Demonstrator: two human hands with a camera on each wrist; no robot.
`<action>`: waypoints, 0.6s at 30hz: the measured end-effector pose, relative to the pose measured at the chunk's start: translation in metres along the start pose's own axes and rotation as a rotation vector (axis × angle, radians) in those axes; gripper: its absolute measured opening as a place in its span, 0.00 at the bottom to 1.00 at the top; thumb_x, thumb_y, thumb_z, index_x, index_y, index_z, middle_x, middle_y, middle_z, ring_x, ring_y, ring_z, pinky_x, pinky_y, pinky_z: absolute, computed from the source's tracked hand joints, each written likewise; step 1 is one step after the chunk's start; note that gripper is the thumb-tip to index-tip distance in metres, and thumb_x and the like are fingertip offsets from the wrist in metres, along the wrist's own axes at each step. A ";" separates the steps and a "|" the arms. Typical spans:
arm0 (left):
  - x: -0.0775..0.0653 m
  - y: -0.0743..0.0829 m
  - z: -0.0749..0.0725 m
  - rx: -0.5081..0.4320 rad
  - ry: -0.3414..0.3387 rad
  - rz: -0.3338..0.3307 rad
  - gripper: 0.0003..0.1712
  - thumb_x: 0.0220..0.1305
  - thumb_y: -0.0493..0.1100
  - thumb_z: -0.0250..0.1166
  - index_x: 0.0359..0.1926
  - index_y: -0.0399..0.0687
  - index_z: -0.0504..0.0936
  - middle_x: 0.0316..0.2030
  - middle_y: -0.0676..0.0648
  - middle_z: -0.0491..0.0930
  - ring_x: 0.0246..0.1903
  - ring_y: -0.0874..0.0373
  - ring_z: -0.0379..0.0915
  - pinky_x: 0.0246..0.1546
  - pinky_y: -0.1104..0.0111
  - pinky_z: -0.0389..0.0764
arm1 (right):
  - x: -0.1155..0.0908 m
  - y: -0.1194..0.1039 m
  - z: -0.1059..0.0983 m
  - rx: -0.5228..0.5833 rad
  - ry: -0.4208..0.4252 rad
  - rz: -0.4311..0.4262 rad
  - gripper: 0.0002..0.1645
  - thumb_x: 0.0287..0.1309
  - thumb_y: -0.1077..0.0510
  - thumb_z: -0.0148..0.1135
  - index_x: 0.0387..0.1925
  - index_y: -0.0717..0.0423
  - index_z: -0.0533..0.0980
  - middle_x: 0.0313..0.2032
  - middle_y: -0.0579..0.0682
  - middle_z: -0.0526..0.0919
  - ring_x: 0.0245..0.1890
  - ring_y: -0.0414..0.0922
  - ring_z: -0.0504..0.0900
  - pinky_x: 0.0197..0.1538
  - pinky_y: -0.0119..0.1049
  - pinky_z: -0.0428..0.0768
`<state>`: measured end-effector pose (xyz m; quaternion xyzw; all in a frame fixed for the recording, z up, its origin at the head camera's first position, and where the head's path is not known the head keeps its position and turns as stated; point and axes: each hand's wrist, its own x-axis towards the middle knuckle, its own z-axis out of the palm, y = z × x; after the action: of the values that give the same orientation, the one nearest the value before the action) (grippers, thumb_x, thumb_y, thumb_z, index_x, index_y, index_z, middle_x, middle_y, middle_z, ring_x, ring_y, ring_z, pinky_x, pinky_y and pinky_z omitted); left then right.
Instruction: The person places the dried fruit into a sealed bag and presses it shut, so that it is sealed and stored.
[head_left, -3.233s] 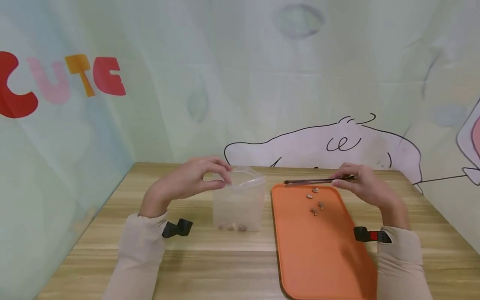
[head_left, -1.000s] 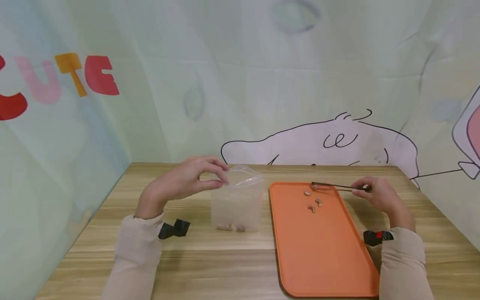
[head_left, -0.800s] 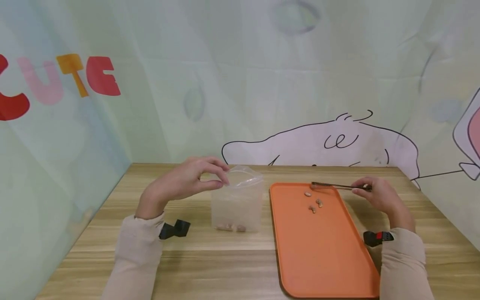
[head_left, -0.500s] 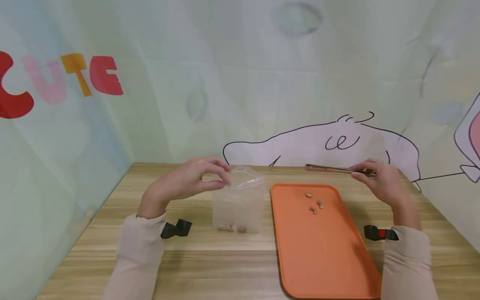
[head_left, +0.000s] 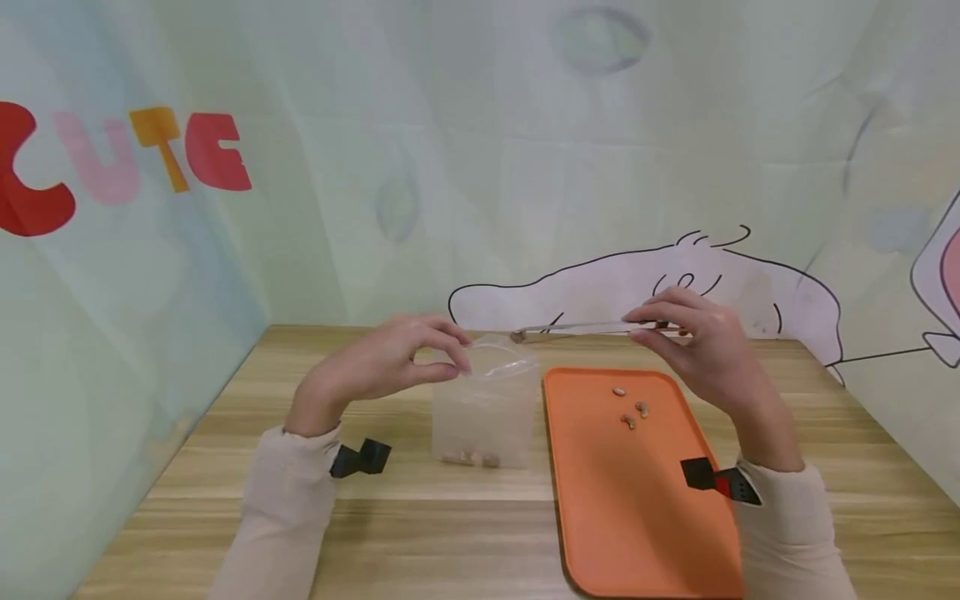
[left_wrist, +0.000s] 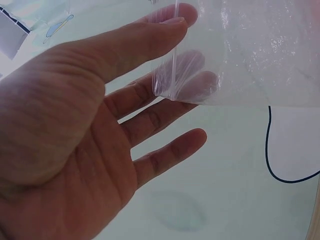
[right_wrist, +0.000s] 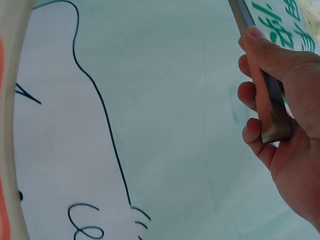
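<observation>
My left hand (head_left: 393, 358) pinches the upper left edge of a clear zip bag (head_left: 483, 417), which hangs upright with its mouth parted. In the left wrist view, thumb and forefinger hold the bag's plastic (left_wrist: 265, 55) while the other fingers spread behind and below it. Several small brown nuts (head_left: 489, 460) lie along the bag's bottom. My right hand (head_left: 697, 346) grips metal tongs (head_left: 573, 330) near their rear end. Their tips, with a small brown piece (head_left: 518, 337) between them, reach the bag's upper right rim. In the right wrist view, the tongs' handle (right_wrist: 267, 95) lies between thumb and fingers.
An orange tray (head_left: 637, 517) lies right of the bag, with a few curved brown nuts (head_left: 628, 422) near its far end. The wooden table (head_left: 442, 542) ends at a printed cloth backdrop (head_left: 480, 167) behind the hands.
The tongs went down to the tray's far end, picked up a nut there, then rose and moved left to the bag's mouth. My left hand stays at the bag.
</observation>
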<state>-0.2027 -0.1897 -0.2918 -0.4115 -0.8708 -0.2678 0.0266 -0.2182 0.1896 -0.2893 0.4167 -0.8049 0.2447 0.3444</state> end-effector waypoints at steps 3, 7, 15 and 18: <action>0.000 -0.001 0.000 0.009 0.004 0.012 0.05 0.65 0.38 0.69 0.40 0.51 0.88 0.55 0.47 0.80 0.56 0.51 0.76 0.55 0.56 0.75 | 0.004 -0.005 0.011 0.034 -0.019 -0.013 0.18 0.44 0.74 0.76 0.37 0.55 0.86 0.36 0.45 0.83 0.32 0.38 0.82 0.37 0.24 0.77; -0.001 -0.002 0.001 -0.001 0.000 0.010 0.05 0.65 0.37 0.69 0.41 0.51 0.88 0.55 0.47 0.79 0.56 0.50 0.76 0.56 0.56 0.75 | 0.002 -0.003 0.013 0.038 -0.024 0.012 0.19 0.43 0.75 0.76 0.38 0.56 0.86 0.37 0.46 0.83 0.33 0.38 0.81 0.37 0.25 0.75; -0.002 -0.001 -0.001 -0.028 0.000 -0.011 0.07 0.64 0.37 0.70 0.42 0.50 0.89 0.55 0.46 0.79 0.56 0.50 0.75 0.56 0.55 0.76 | -0.013 0.022 -0.012 -0.067 0.004 0.174 0.20 0.44 0.73 0.77 0.41 0.57 0.86 0.36 0.46 0.82 0.33 0.31 0.73 0.36 0.25 0.70; -0.002 -0.002 -0.002 -0.022 -0.002 -0.018 0.07 0.64 0.37 0.70 0.42 0.50 0.89 0.55 0.47 0.79 0.56 0.51 0.75 0.56 0.56 0.76 | -0.027 0.036 -0.024 -0.133 -0.042 0.256 0.20 0.46 0.70 0.77 0.42 0.54 0.86 0.37 0.44 0.82 0.34 0.26 0.72 0.34 0.24 0.69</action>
<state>-0.2032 -0.1927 -0.2916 -0.4043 -0.8714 -0.2774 0.0189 -0.2288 0.2384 -0.2981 0.2918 -0.8730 0.2239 0.3202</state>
